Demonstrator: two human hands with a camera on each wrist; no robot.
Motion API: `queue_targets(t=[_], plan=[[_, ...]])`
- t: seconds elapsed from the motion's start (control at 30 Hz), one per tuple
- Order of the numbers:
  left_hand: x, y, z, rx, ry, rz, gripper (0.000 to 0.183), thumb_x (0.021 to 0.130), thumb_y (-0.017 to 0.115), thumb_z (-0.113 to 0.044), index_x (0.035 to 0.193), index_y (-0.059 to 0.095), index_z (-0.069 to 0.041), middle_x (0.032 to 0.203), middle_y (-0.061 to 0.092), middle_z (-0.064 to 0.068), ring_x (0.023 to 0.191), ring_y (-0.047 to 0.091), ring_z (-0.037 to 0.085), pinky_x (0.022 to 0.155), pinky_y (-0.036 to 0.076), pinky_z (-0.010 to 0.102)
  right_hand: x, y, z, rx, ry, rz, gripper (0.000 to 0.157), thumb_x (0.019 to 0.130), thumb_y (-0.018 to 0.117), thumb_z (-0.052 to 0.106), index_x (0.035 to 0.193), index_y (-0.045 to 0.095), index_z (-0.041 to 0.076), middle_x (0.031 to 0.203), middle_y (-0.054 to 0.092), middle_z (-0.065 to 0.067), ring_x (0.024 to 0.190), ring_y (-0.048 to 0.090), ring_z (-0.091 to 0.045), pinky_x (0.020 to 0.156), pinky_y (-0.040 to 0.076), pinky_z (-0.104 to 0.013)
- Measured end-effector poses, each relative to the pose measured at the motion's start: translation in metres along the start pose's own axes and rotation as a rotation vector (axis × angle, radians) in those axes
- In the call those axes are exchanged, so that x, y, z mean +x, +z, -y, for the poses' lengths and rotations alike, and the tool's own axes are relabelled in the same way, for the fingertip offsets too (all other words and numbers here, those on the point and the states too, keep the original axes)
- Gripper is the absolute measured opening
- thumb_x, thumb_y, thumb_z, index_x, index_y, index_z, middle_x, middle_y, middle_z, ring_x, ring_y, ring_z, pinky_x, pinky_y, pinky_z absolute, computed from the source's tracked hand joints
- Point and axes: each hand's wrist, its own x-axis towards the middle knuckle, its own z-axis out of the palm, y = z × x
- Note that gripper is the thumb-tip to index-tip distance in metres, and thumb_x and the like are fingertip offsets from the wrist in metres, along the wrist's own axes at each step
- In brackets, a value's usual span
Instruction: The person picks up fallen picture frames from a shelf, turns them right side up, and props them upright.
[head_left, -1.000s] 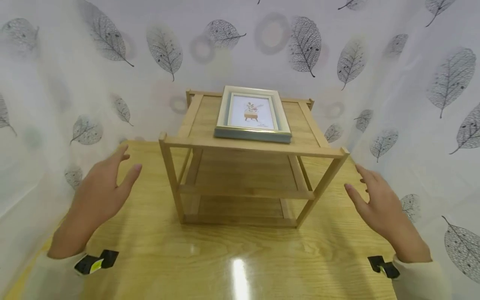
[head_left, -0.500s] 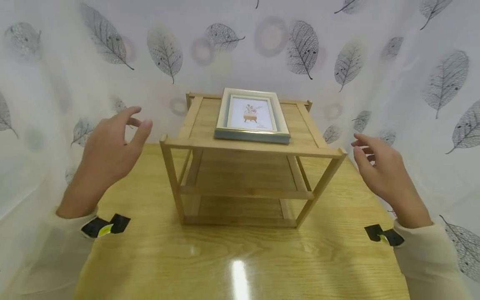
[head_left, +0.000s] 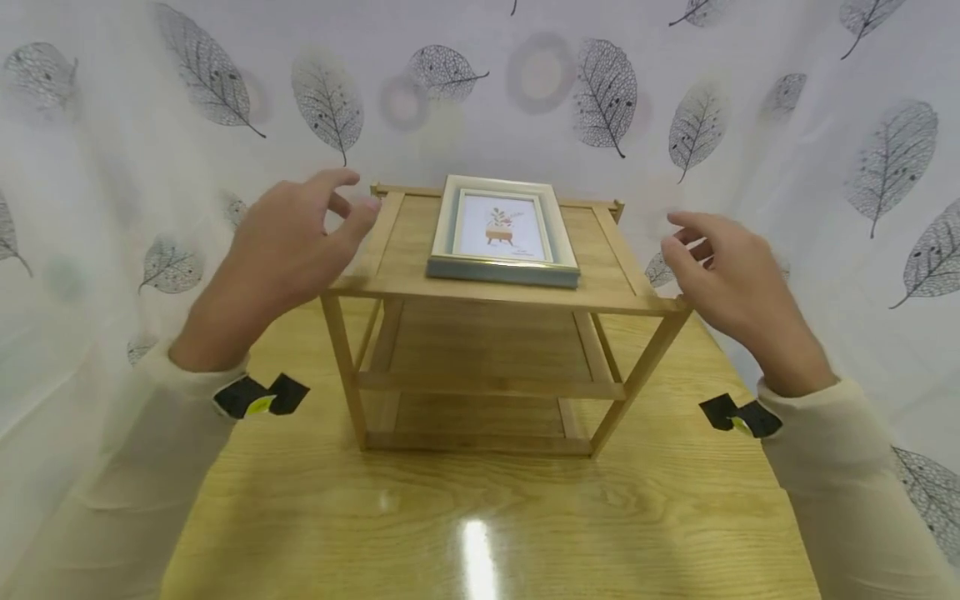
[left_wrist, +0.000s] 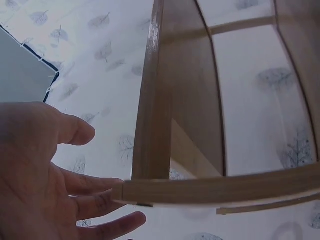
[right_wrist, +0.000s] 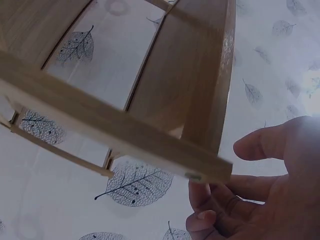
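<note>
A three-tier wooden shelf (head_left: 626, 258) stands on the table, with a cream and blue-grey picture frame (head_left: 564, 229) lying on its top. The frame holds a print of a plant in a pot on legs. My left hand (head_left: 288, 246) hovers at the shelf's left top edge, fingers loosely bent, thumb apart. At the right front corner, my right hand (head_left: 723, 271) is bent likewise. Neither grips anything. In the left wrist view some fingers of the left hand (left_wrist: 55, 185) overlap a post end (left_wrist: 127, 192); the right wrist view shows the same at the opposite post. Contact cannot be judged.
The glossy wood-grain table (head_left: 420, 517) extends in front of and beside the shelf. A white curtain (head_left: 480, 125) printed with grey leaves hangs behind and on both sides. Each cream sleeve (head_left: 142, 467) carries a black strap (head_left: 258, 396) at the cuff.
Both hands have risen and come inward from the sides to the shelf's upper corners. Their fingers are more bent than at first. The shelf and picture frame have stayed put.
</note>
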Motion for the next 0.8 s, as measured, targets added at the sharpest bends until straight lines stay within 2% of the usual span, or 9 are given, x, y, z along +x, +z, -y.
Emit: queue_targets(t=[0.23, 0.53, 0.67, 0.8], plan=[[0.01, 0.006, -0.019, 0.045, 0.019, 0.115, 0.064, 0.105, 0.036, -0.051, 0.152, 0.042, -0.007, 0.131, 0.065, 0.017, 0.116, 0.06, 0.039, 0.092, 0.048, 0.059, 0.02, 0.01, 0.031, -0.001, -0.016, 0.111, 0.057, 0.105, 0.047, 0.04, 0.144, 0.052, -0.001, 0.122, 0.063, -0.026, 0.103, 0.062, -0.04, 0.083, 0.05, -0.055], [0.023, 0.02, -0.035, 0.084, 0.025, 0.218, 0.065, 0.104, 0.036, -0.048, 0.151, 0.043, -0.003, 0.131, 0.066, 0.016, 0.121, 0.059, 0.035, 0.1, 0.047, 0.054, 0.035, 0.027, 0.047, -0.005, -0.028, 0.189, 0.054, 0.104, 0.05, 0.039, 0.133, 0.062, -0.005, 0.115, 0.067, -0.025, 0.1, 0.062, -0.037, 0.084, 0.05, -0.05], [0.028, 0.024, -0.04, 0.101, 0.037, 0.237, 0.062, 0.105, 0.039, -0.046, 0.148, 0.047, -0.002, 0.128, 0.067, 0.015, 0.122, 0.06, 0.035, 0.103, 0.046, 0.054, 0.04, 0.032, 0.052, -0.003, -0.005, 0.226, 0.051, 0.104, 0.048, 0.045, 0.112, 0.072, 0.001, 0.097, 0.067, -0.018, 0.091, 0.059, -0.031, 0.075, 0.048, -0.044], [0.032, 0.028, -0.042, 0.134, 0.062, 0.217, 0.054, 0.105, 0.042, -0.043, 0.137, 0.058, -0.003, 0.12, 0.071, 0.014, 0.115, 0.063, 0.034, 0.097, 0.049, 0.051, 0.043, 0.037, 0.054, -0.013, -0.011, 0.252, 0.05, 0.104, 0.046, 0.046, 0.086, 0.069, 0.005, 0.075, 0.056, -0.009, 0.074, 0.051, -0.026, 0.063, 0.04, -0.037]])
